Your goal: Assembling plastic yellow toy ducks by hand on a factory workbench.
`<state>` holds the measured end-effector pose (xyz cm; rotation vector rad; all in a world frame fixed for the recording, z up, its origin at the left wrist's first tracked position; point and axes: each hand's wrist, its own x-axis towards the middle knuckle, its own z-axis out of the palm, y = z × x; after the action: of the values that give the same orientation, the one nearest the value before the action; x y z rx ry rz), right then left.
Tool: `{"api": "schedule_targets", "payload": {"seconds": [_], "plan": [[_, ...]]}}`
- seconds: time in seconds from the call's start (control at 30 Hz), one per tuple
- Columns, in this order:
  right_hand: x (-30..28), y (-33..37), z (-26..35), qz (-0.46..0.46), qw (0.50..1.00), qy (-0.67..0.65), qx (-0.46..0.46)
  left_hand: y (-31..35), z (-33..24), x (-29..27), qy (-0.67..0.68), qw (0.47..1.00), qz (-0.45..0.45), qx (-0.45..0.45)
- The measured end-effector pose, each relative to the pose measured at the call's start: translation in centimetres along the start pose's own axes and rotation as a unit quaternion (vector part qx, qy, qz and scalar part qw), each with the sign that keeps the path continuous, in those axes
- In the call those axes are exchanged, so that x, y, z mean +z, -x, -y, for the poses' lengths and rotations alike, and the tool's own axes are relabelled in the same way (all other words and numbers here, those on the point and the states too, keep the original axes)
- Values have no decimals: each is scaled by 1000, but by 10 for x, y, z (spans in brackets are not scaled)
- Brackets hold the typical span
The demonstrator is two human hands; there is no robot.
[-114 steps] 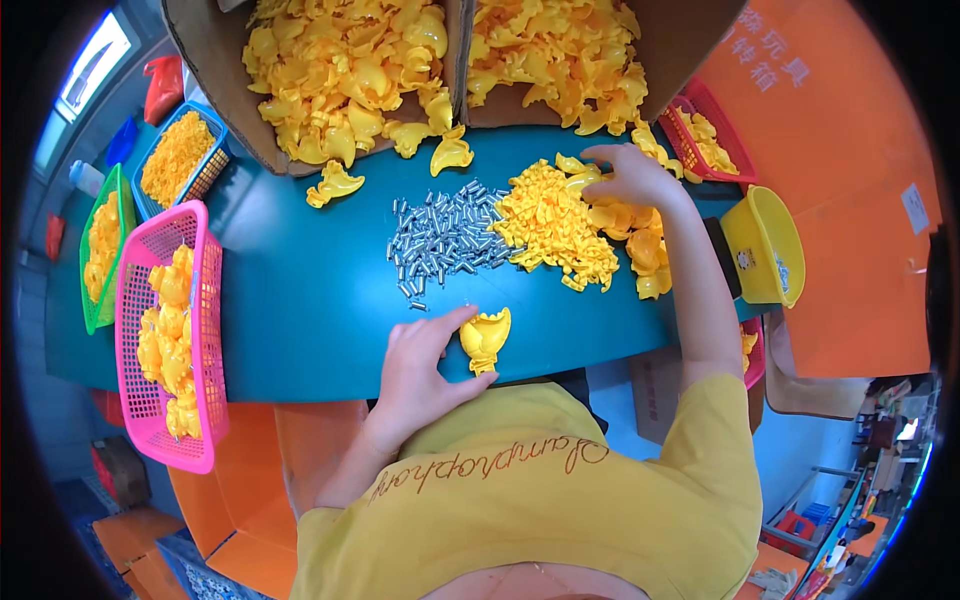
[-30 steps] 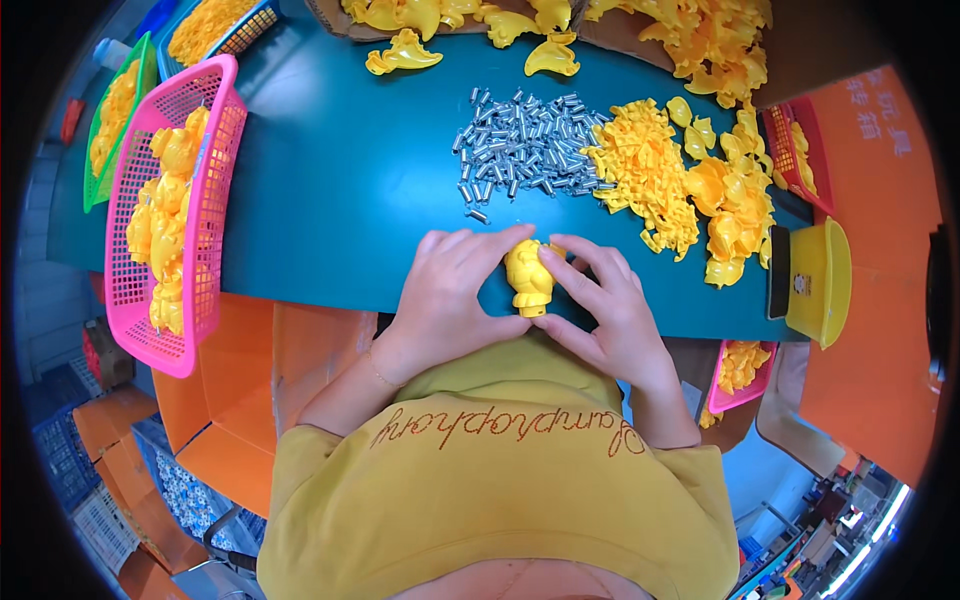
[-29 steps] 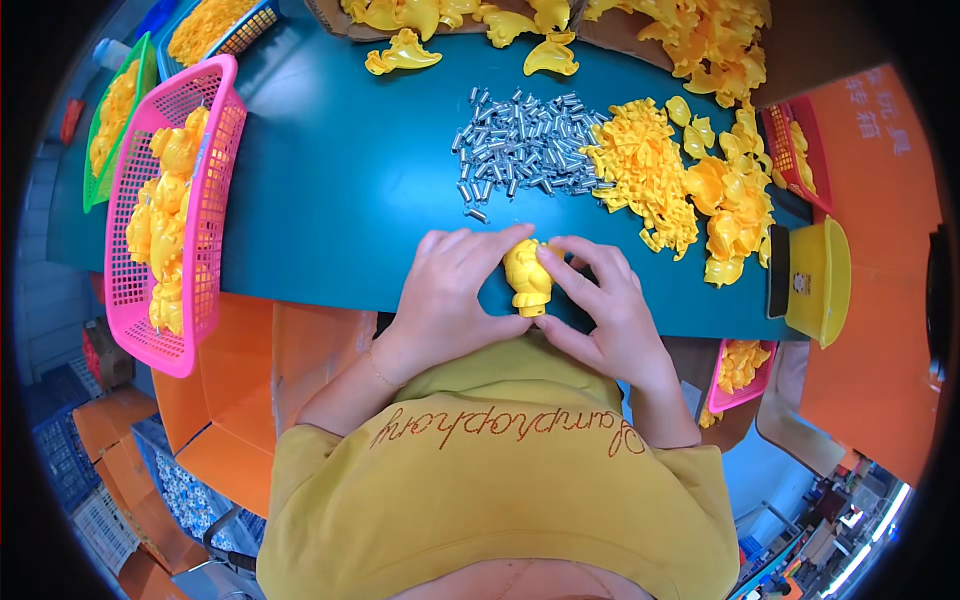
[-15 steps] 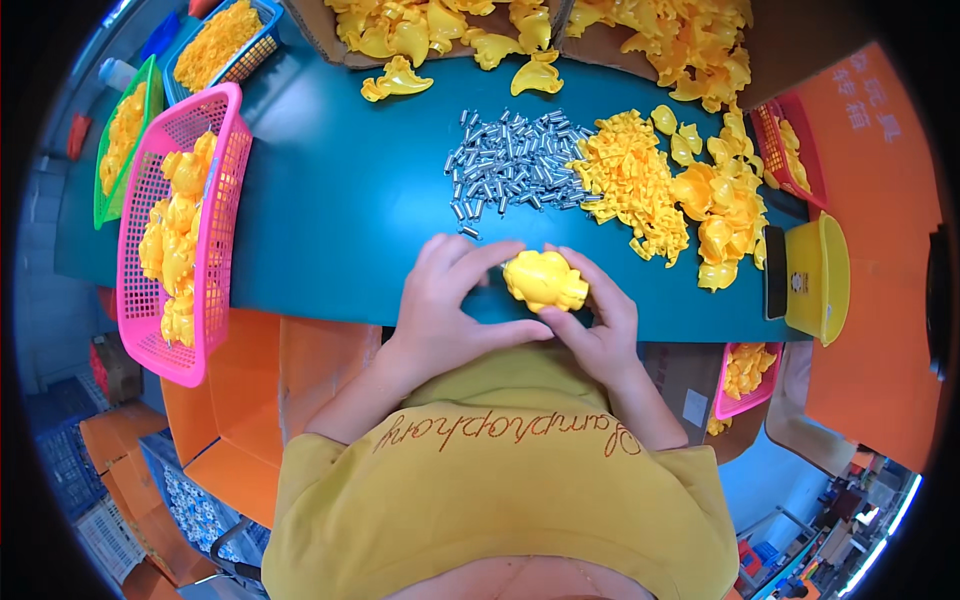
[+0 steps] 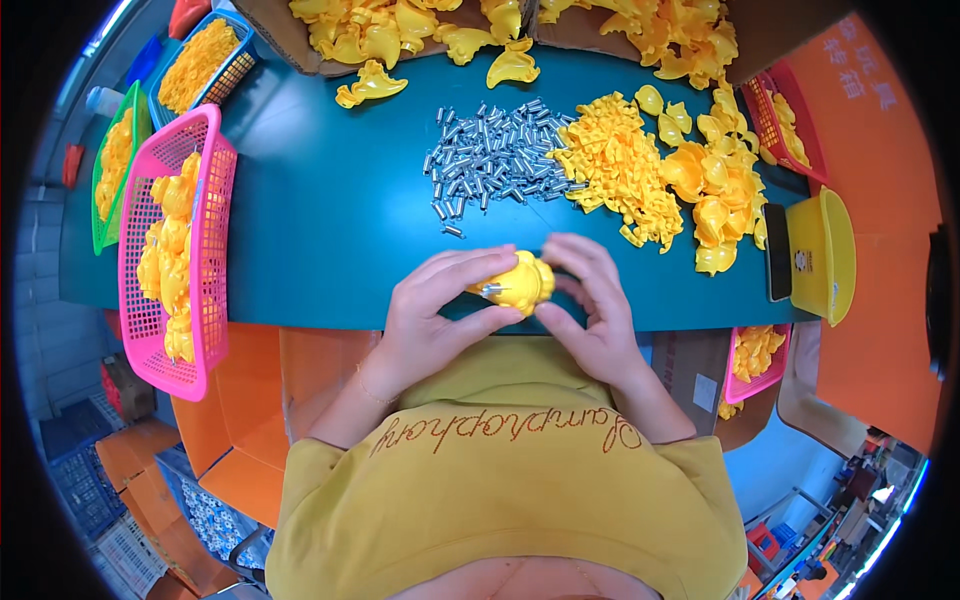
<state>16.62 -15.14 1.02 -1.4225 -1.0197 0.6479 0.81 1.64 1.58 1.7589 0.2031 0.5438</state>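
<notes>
A rounded yellow plastic toy [image 5: 523, 283] is between my two hands, just above the table's near edge. A small silver metal piece shows at the toy's left end. My left hand [image 5: 440, 300] grips that end between fingers and thumb. My right hand [image 5: 592, 312] is curled around the other end, thumb at the near side and fingers at the far side; part of its grip is hidden. Beyond them lies a heap of small silver metal cylinders [image 5: 495, 155], with a pile of small yellow parts [image 5: 622, 165] to its right.
Yellow shell pieces [image 5: 715, 205] lie at the right, near a dark phone-like slab [image 5: 776, 252] and a yellow bin [image 5: 822, 258]. A pink basket [image 5: 212, 260] of yellow toys stands left. Cardboard boxes [image 5: 590, 50] with yellow shells line the far edge of the teal table [image 5: 310, 200].
The toy has turned, so its silver piece now shows at the left. My left hand has closed on it, while my right hand has shifted its fingers around the right end.
</notes>
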Motion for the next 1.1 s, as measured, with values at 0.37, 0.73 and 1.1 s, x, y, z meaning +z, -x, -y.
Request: {"api": "schedule_targets", "payload": {"seconds": [0.37, 0.73, 1.1], "plan": [[-1, -3, -7, 0, 996, 77, -56, 0, 10, 6, -101, 995, -13, 19], [14, -3, -7, -45, 997, 3, -65, 8, 10, 17, -113, 987, -80, 76], [-48, 15, 92, -184, 812, -189, -520, 14, -60, -112, -413, 817, -374, 147]]}}
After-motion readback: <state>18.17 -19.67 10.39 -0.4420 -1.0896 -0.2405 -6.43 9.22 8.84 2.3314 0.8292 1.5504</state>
